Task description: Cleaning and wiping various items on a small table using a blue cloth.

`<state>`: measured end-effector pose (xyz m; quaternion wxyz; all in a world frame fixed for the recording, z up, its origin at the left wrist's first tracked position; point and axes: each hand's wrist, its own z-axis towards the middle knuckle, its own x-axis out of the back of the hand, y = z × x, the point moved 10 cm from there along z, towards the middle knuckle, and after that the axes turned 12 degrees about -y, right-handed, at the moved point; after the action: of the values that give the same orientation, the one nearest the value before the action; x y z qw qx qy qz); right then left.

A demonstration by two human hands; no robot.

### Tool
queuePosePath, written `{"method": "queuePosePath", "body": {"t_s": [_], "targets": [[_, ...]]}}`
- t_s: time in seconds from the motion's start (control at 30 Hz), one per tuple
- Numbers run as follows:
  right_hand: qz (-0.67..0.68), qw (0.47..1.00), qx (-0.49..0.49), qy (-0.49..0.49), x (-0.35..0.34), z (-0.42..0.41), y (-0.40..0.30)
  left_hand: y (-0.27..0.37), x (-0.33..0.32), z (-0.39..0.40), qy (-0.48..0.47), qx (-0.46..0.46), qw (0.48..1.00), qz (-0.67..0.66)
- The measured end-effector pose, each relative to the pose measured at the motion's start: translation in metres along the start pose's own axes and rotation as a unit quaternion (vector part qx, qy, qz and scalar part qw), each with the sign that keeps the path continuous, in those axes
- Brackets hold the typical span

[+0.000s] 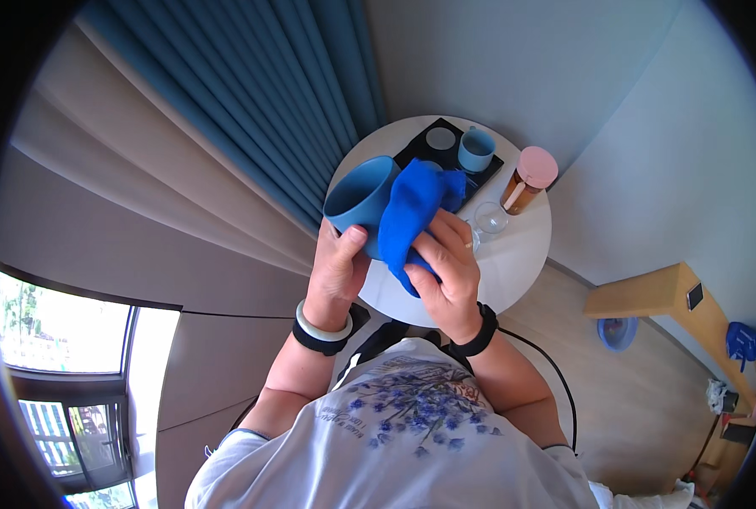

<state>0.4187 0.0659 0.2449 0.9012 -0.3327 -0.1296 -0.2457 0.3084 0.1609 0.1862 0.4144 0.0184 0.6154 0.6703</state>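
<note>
My left hand holds a large blue cup, tilted with its mouth towards the upper left. A bright blue cloth is gripped in my right hand and lies against the cup's right side. Behind them, a black tray rests on a round white table, partly hidden by the cloth. On the tray stand a light blue mug and a pale round disc. A clear glass is right of my right hand, near a pink-lidded jug of brown liquid.
Blue and beige curtains hang at the left beside the table. A wall stands behind it. At the right are a wooden bench-like piece, a blue basin and a blue bag. A black cable runs by my right arm.
</note>
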Motion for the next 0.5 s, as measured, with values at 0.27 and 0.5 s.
{"method": "queuePosePath", "body": {"t_s": [0.27, 0.5], "targets": [[0.057, 0.992, -0.115, -0.008, 0.000, 0.009, 0.011, 0.013, 0.005, 0.006, -0.009, -0.025, 0.988, 0.153], [-0.040, 0.998, -0.039, -0.002, -0.007, 0.010, 0.004, 0.013, -0.001, 0.010, 0.000, -0.047, 0.996, 0.076]]}}
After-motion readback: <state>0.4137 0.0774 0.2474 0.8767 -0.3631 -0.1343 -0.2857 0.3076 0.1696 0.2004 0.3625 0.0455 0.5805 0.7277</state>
